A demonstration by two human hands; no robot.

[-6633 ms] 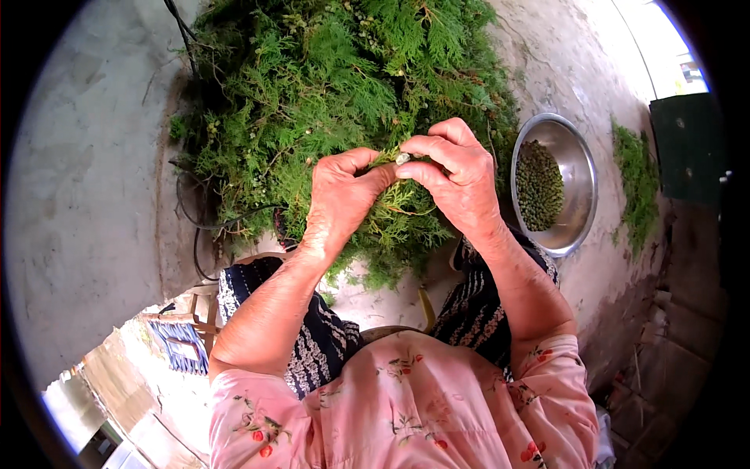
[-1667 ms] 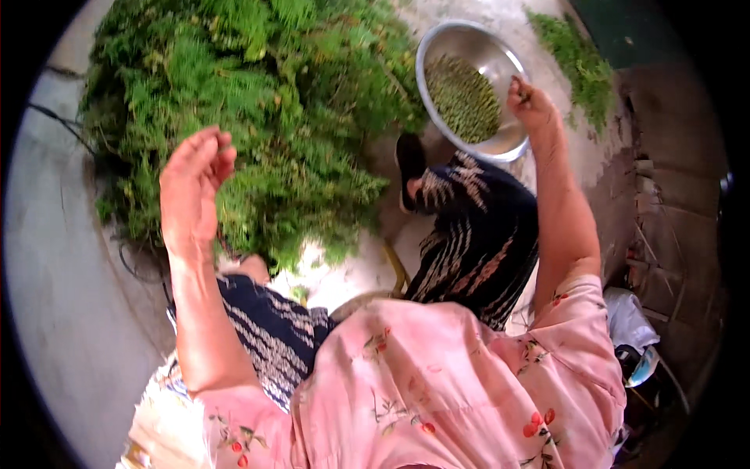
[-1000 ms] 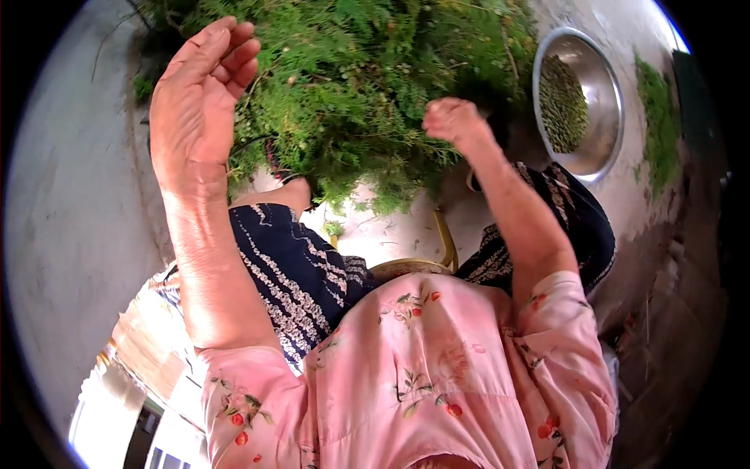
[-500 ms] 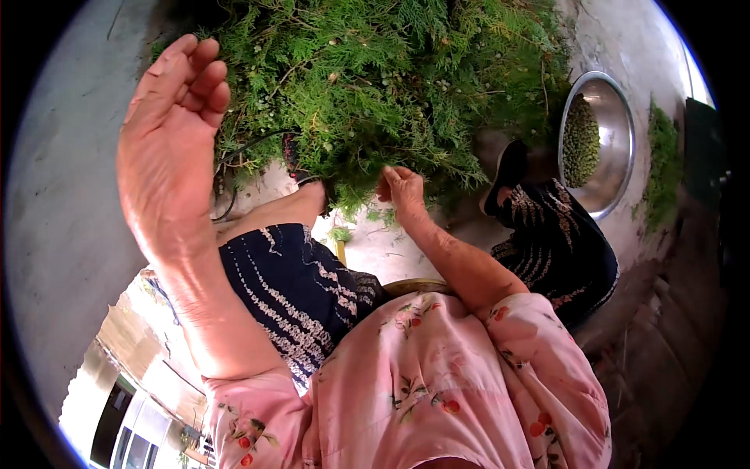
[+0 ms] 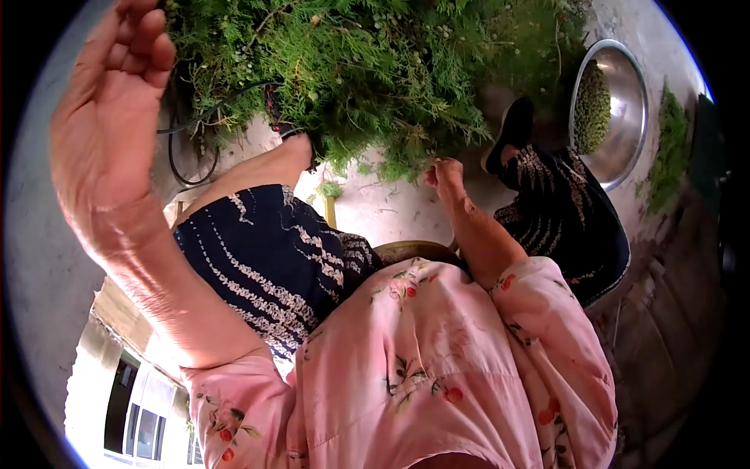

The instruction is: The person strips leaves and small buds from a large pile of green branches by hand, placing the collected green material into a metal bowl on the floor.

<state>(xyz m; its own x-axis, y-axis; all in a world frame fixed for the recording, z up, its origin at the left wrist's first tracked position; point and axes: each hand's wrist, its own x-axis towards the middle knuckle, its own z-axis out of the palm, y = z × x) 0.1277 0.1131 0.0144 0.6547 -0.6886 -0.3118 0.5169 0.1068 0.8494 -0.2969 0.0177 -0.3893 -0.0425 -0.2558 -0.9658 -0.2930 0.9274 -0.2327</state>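
Observation:
My left hand (image 5: 117, 117) is raised at the left, large in view, palm showing. Its fingers are loosely bent and hold nothing; some fingertips are cut off by the top edge. My right hand (image 5: 447, 173) is lower, in front of my body, with its fingers closed beside the near edge of a heap of green cypress branches (image 5: 375, 78). What lies in those fingers, if anything, is too small to make out. Small pale round cones show among the sprays.
A shiny metal bowl (image 5: 625, 117) at the right holds a mound of small green cones (image 5: 591, 109). Past it lies a strip of green sprigs (image 5: 669, 152). My dark shoe (image 5: 516, 131) stands by the heap. A black cord (image 5: 183, 176) loops near my left leg.
My left hand has moved up and left in the picture. My right hand has shifted right, away from the sprays it was against. The whole view has tilted, with the bowl higher.

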